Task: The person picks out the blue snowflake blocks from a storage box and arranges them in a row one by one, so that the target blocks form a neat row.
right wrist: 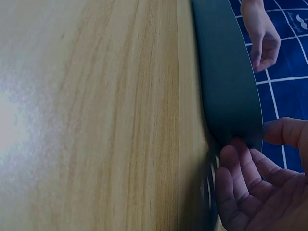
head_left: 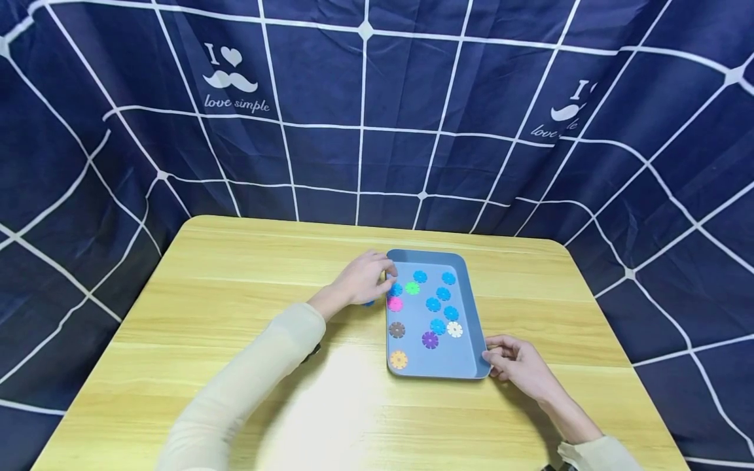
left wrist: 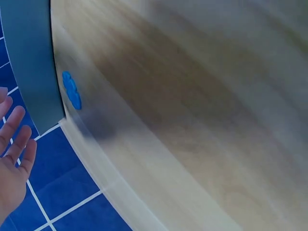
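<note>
Your left sleeve (head_left: 253, 371) is closest, and it leads over the desk (head_left: 235, 261) to your left hand (head_left: 365, 278). That hand is loose, fingers a bit apart at the tray's left edge, with nothing plainly in it. Your right hand (head_left: 518, 366) holds the near right corner of the tray (head_left: 448, 362), thumb by the rim. Little wheels (head_left: 433, 304) lie inside, lots of them blue. One stray blue wheel (head_left: 368, 303) is on the desk, just outside the left wall, partly hidden by your left hand from above, so you might miss it. If your right hand tugs that corner, the tray could slide and bump the stray one. Tip it, and everything inside could skid into a heap. Your left thumb is close to the pink wheel (head_left: 395, 303), so a careless brush might shove it. Thin, flat bits may also slip when you pinch them.
</note>
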The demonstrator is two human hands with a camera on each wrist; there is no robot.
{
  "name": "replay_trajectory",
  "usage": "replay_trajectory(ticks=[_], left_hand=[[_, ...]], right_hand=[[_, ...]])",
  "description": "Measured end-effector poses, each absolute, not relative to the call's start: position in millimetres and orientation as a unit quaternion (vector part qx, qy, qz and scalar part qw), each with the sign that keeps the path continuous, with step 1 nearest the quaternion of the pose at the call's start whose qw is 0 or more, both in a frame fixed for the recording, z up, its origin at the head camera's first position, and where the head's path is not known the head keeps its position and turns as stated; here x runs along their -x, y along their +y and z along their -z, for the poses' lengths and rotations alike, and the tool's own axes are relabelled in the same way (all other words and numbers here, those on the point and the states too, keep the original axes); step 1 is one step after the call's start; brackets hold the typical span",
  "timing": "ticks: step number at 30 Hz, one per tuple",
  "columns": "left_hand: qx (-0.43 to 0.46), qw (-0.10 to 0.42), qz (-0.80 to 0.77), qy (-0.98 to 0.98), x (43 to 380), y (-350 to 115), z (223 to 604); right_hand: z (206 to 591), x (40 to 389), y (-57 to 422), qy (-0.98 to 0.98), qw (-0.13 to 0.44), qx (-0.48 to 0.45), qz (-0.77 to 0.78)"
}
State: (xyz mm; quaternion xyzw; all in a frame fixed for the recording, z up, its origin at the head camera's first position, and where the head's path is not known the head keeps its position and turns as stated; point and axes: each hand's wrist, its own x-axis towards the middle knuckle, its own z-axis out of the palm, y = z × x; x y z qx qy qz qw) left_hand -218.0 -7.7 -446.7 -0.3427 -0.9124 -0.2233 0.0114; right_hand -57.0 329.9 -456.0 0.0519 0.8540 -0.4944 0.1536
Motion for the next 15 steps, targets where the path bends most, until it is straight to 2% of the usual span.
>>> replay_trajectory(ticks=[15], left_hand=[[0.399,0.018,0.103,-0.911,233.2,5.8,448.3]], right_hand=[[455.8,57.6,329.6,0.852,0.157,-0.054,0.497]])
